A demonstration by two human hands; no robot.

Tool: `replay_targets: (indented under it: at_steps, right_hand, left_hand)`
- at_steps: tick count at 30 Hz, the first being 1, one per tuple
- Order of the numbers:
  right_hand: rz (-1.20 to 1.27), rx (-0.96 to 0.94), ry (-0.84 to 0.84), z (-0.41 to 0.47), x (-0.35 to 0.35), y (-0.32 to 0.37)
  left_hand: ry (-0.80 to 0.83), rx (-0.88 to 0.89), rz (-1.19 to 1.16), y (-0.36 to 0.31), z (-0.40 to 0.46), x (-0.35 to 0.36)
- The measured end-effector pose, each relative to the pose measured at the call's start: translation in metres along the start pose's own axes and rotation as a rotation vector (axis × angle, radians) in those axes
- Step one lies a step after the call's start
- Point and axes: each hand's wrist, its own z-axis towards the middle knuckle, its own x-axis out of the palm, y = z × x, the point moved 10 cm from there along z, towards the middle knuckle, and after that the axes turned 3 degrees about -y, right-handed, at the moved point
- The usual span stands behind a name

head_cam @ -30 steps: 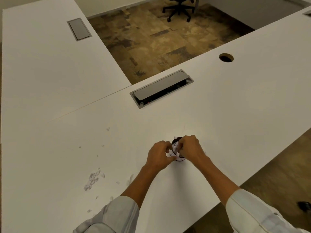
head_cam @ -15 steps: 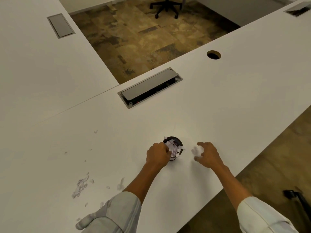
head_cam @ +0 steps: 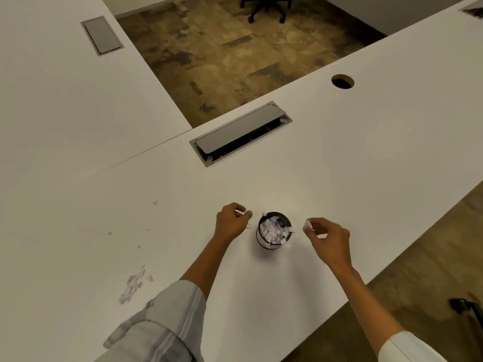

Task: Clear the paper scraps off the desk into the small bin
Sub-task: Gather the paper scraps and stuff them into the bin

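Observation:
A small black mesh bin (head_cam: 274, 229) stands on the white desk (head_cam: 366, 165), heaped with white paper scraps. My left hand (head_cam: 231, 221) hovers just left of it, fingers pinched on a small scrap. My right hand (head_cam: 329, 237) is just right of the bin and pinches a paper scrap (head_cam: 307, 224) between thumb and fingertips. A pile of torn scraps (head_cam: 132, 284) lies on the desk at the lower left, with a few single bits (head_cam: 155, 202) scattered above it. One scrap lies at the bin's foot on the right.
A grey cable hatch (head_cam: 240, 133) is set into the desk beyond the bin, and a round cable hole (head_cam: 342, 81) lies further right. A second hatch (head_cam: 102, 35) sits on the adjoining desk. An office chair base (head_cam: 266, 7) stands on the carpet. The desk edge runs close on the right.
Both hands were together over the bin, then parted. My left hand has moved off the bin's rim to its left; my right hand has lifted a scrap from the desk.

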Motion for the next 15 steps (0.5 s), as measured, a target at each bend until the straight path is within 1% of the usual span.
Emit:
replay_targets:
  at_steps: [2,5,6,7,9,11,13,15]
  right_hand:
    - [0.053,-0.053,0.07,-0.004,0.009,0.027]
    - [-0.07,-0.104,0.227,-0.008,0.033,0.054]
    - [-0.104,-0.096,0.232,-0.008,0.035,0.055]
    - [-0.103,-0.08,0.201,-0.006,0.032,0.054]
    - [-0.083,-0.047,0.095,-0.004,0.018,0.045]
    - [-0.111,0.037,0.061,-0.007,0.01,0.026]
    - [-0.134,0.182,0.155,-0.012,0.018,0.002]
    - [0.001,0.323,0.259,-0.019,0.033,-0.015]
  left_hand:
    - [0.146,-0.101,-0.02,0.008,0.001,0.018]
    - [0.313,-0.19,-0.067,0.008,0.001,0.04]
    - [0.35,-0.197,-0.073,0.006,0.001,0.045]
    - [0.378,-0.195,-0.076,0.004,0.002,0.05]
    - [0.405,-0.178,-0.077,-0.003,0.005,0.056]
    - [0.386,-0.144,-0.082,-0.009,0.009,0.059]
    - [0.335,-0.1,-0.091,-0.014,0.015,0.059]
    - [0.29,-0.057,-0.096,-0.017,0.017,0.057]
